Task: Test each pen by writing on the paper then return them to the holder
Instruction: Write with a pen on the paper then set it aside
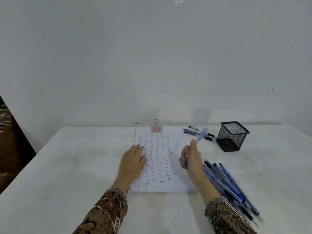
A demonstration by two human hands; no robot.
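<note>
The paper (160,159), a sheet already filled with columns of small handwritten marks, lies on the white table (67,166), with a pink binder clip (156,128) on its far edge. The left hand (133,159) rests flat on the paper's left edge, fingers straight and loosely together, pinning the sheet. The right hand (192,159) is at the paper's right edge with its fingers curled round a blue pen (201,135). The pen's upper end is blurred and leans toward the paper's far right corner, and whether its tip touches the sheet cannot be told. The mesh holder (232,136) stands beyond that same corner, with no pen showing above its rim. A few loose pens (197,132) lie between the corner and the holder, and a larger pile of pens (228,183) lies just right of the paper's near half. Each pen is probably light and stiff, with a smooth plastic barrel that could slip, so a pinch low near the tip suits writing and a mid-barrel pinch suits dropping it upright into the holder. The holder looks light enough to shift if knocked, and the thin paper would slide without the flat hand on it.
</note>
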